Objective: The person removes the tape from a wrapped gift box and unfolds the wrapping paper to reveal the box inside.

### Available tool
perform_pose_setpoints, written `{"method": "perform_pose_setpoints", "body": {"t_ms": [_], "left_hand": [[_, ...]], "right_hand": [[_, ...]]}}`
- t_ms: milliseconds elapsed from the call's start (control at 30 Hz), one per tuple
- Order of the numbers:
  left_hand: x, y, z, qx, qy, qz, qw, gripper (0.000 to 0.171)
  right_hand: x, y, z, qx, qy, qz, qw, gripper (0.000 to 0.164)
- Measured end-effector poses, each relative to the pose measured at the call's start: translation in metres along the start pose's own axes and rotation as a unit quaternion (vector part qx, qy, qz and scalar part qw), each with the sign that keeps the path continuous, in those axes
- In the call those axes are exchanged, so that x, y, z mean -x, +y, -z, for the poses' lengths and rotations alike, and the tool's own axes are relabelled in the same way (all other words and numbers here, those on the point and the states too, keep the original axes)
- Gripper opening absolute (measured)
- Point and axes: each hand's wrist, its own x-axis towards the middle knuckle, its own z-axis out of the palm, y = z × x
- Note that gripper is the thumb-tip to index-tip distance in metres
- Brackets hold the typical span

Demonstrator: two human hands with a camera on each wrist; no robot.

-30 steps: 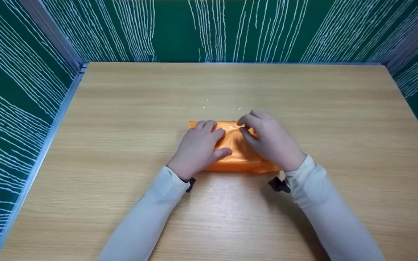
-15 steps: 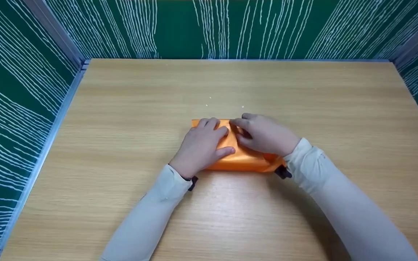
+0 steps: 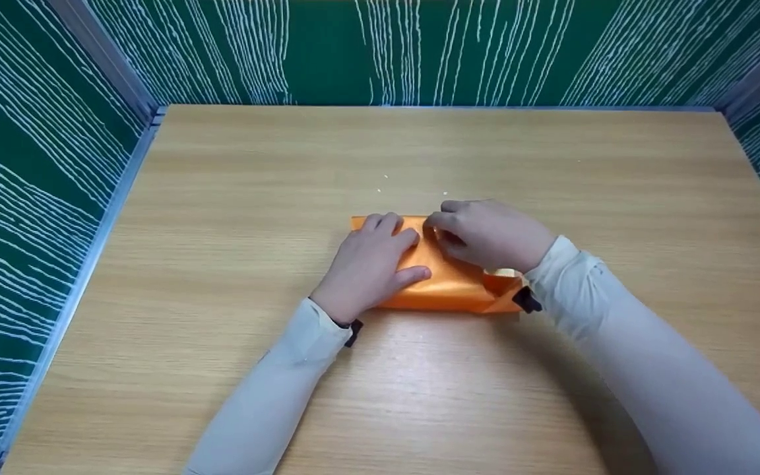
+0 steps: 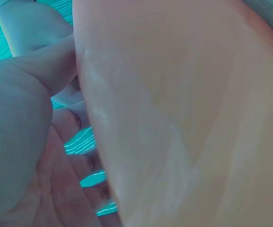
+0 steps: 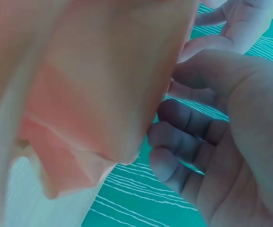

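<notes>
Orange, glossy wrapping (image 3: 452, 280) lies midway across the worktop (image 3: 221, 198), well apart from its far edge, with broad stretches of wood to left and right. The left hand (image 3: 367, 264) rests on the wrapping's left part, thumb and fingers apart. The right hand (image 3: 495, 231) curls near its far edge; I cannot tell whether it pinches. Only the right wrist view shows that hand's palm side.
</notes>
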Motion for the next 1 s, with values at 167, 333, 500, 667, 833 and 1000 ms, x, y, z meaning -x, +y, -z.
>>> {"method": "perform_pose_setpoints", "body": {"t_ms": [167, 333, 500, 667, 833, 1000], "left_hand": [[-0.001, -0.001, -0.001, 0.005, 0.000, 0.000, 1.0000, 0.063], [-0.003, -0.003, -0.002, 0.007, 0.013, -0.003, 0.9999, 0.061], [-0.003, -0.003, -0.002, 0.012, 0.014, -0.003, 0.9998, 0.060], [-0.004, -0.003, -0.002, 0.024, 0.025, 0.005, 0.9994, 0.069], [-0.002, -0.003, -0.002, 0.028, 0.028, 0.021, 0.9990, 0.086], [0.000, -0.004, 0.000, 0.037, 0.015, 0.031, 0.9988, 0.084]], "right_hand": [[-0.002, 0.000, 0.001, 0.001, 0.006, 0.003, 1.000, 0.035], [-0.003, 0.003, -0.001, 0.007, 0.030, 0.036, 0.999, 0.032], [-0.003, 0.006, 0.000, -0.020, 0.039, 0.041, 0.998, 0.021], [-0.004, 0.007, 0.000, -0.030, 0.031, 0.019, 0.999, 0.029], [0.000, 0.010, -0.002, -0.026, 0.040, 0.004, 0.999, 0.041], [0.001, 0.013, -0.002, -0.026, 0.048, 0.015, 0.998, 0.039]]}}
